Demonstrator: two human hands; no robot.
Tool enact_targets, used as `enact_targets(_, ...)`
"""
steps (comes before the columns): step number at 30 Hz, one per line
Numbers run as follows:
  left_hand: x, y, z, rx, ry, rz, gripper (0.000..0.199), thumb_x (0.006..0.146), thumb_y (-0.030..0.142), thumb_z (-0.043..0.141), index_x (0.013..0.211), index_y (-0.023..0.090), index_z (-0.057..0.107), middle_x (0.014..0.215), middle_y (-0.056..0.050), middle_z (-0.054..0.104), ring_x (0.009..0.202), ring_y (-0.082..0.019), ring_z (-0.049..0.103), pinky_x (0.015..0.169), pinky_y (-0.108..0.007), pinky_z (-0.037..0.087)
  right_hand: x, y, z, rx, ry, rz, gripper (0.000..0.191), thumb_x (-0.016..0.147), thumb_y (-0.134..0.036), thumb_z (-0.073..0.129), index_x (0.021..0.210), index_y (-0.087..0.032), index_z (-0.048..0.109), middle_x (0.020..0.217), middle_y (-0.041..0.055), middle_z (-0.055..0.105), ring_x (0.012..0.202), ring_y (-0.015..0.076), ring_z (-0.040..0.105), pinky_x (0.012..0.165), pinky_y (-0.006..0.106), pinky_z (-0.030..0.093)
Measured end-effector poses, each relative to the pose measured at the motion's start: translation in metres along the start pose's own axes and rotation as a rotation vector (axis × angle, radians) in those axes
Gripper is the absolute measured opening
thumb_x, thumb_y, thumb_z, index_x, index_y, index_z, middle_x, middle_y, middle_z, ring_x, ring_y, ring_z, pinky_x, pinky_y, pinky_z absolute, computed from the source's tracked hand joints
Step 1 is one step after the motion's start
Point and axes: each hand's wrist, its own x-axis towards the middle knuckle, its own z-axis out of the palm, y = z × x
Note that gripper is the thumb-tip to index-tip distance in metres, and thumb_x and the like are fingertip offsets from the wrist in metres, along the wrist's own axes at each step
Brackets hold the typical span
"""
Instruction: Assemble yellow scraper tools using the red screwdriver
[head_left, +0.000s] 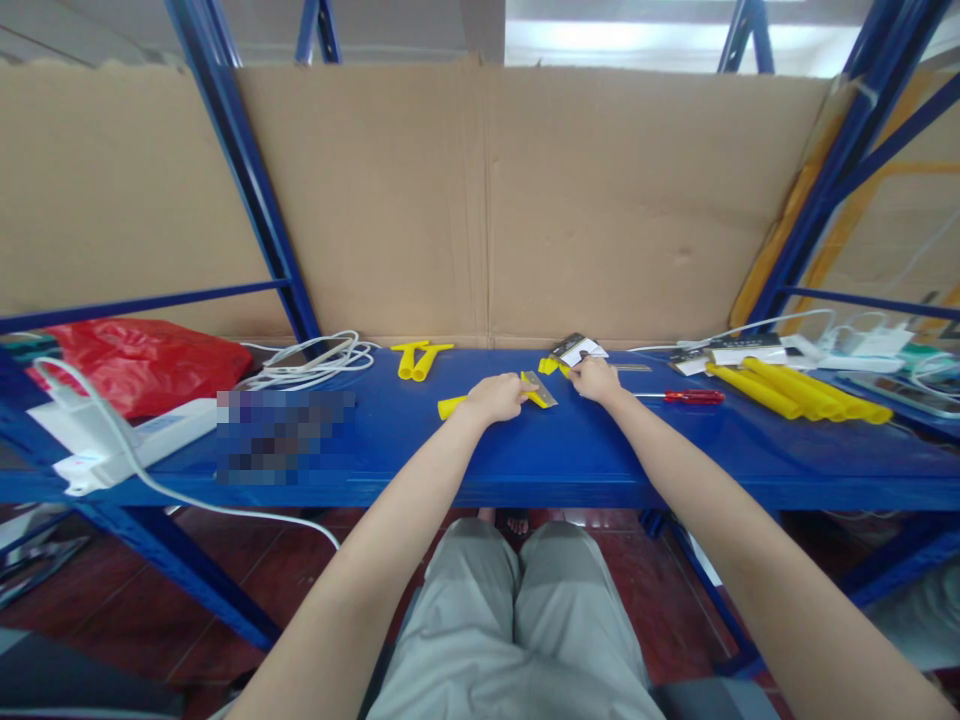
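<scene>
My left hand is closed around a yellow scraper just above the blue shelf. Its handle end sticks out to the left, and a flat metal blade shows past my fingers on the right. My right hand has its fingers on a black-and-white printed packet near the back of the shelf. Small yellow parts lie by that packet, partly hidden by the fingers. A thin metal strip lies to the right of my right hand, and a screwdriver with a red handle is close to my right wrist.
Several yellow tubes lie at right beside more printed packets. Two yellow T-shaped pieces stand back left. Further left are coiled white cable, a power strip and a red bag. Cardboard walls the back.
</scene>
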Motion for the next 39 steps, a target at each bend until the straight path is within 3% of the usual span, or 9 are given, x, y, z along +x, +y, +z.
enact_targets(3,0.000,0.000,0.000,-0.002,-0.002,0.005,0.040,0.093,0.028,0.038,0.130,0.031,0.054,0.115,-0.006,0.061,0.106,-0.022,0.059,0.085,-0.030,0.046,0.000,-0.007,-0.001,-0.044,-0.041,0.005,0.038,0.090,-0.032,0.039,0.107,-0.013,0.067,0.128,0.0185,0.053,0.122,0.0317,0.044,0.095,0.044,0.038)
enact_targets(6,0.001,0.000,0.001,0.000,0.006,0.008,0.040,0.093,0.028,0.039,0.130,0.030,0.054,0.113,-0.007,0.062,0.105,-0.023,0.059,0.086,-0.030,0.046,-0.002,-0.010,-0.004,-0.076,-0.040,-0.024,0.039,0.091,-0.031,0.037,0.105,-0.012,0.068,0.128,0.0192,0.054,0.122,0.0322,0.044,0.097,0.046,0.035)
enact_targets(14,0.000,-0.001,0.002,0.004,0.008,0.013,0.040,0.093,0.027,0.038,0.128,0.029,0.056,0.113,-0.007,0.061,0.106,-0.022,0.059,0.086,-0.029,0.046,-0.010,-0.010,-0.010,-0.047,-0.055,-0.157,0.029,0.084,-0.040,0.053,0.084,-0.017,0.071,0.096,0.0104,0.070,0.097,0.0261,0.061,0.077,0.032,0.044)
enact_targets(18,0.000,0.000,0.002,0.008,0.002,0.025,0.040,0.092,0.026,0.039,0.128,0.031,0.056,0.114,-0.007,0.059,0.106,-0.022,0.059,0.086,-0.030,0.046,-0.010,-0.013,-0.008,-0.034,-0.056,-0.209,0.019,0.083,-0.027,0.055,0.084,-0.015,0.070,0.092,0.0100,0.071,0.084,0.0211,0.064,0.066,0.025,0.043)
enact_targets(22,0.001,0.000,0.001,0.010,-0.002,0.042,0.039,0.092,0.027,0.040,0.125,0.031,0.058,0.114,-0.007,0.057,0.105,-0.023,0.059,0.086,-0.031,0.045,-0.010,-0.015,-0.011,-0.055,-0.046,-0.298,0.021,0.082,-0.013,0.050,0.086,-0.011,0.070,0.089,0.0127,0.071,0.079,0.0192,0.065,0.064,0.023,0.041)
enact_targets(30,0.001,0.003,0.000,0.040,-0.026,0.066,0.037,0.091,0.025,0.041,0.120,0.031,0.062,0.108,-0.007,0.058,0.100,-0.022,0.058,0.083,-0.031,0.046,-0.011,-0.009,-0.017,-0.083,-0.136,-0.338,0.022,0.085,-0.024,0.055,0.085,-0.009,0.071,0.078,0.0114,0.071,0.070,0.0179,0.064,0.063,0.023,0.041)
enact_targets(39,0.003,0.002,0.000,0.037,-0.019,0.079,0.038,0.088,0.019,0.042,0.118,0.031,0.063,0.103,-0.006,0.059,0.097,-0.020,0.059,0.080,-0.028,0.045,-0.010,-0.008,-0.016,-0.103,-0.123,-0.311,0.020,0.082,-0.019,0.054,0.089,-0.013,0.072,0.090,0.0112,0.072,0.085,0.0205,0.065,0.070,0.023,0.043)
